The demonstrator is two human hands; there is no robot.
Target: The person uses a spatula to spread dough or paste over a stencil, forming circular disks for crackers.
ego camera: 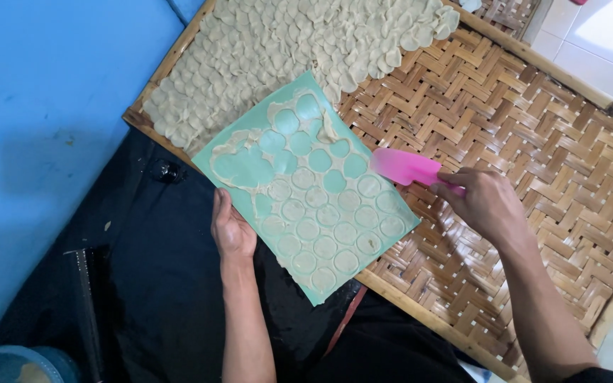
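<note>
My left hand grips the left edge of a teal board, holding it tilted over a woven bamboo tray. Thin dough on the board is cut into several rounds; the upper rounds are gone, leaving dough scraps around bare teal circles. My right hand holds a pink scraper, its blade touching the board's right edge. Several dough rounds lie overlapping on the tray's far part.
The tray's bamboo frame runs under the board. A blue wall is at left, dark cloth below, a blue bucket rim at bottom left, and white floor tiles at top right.
</note>
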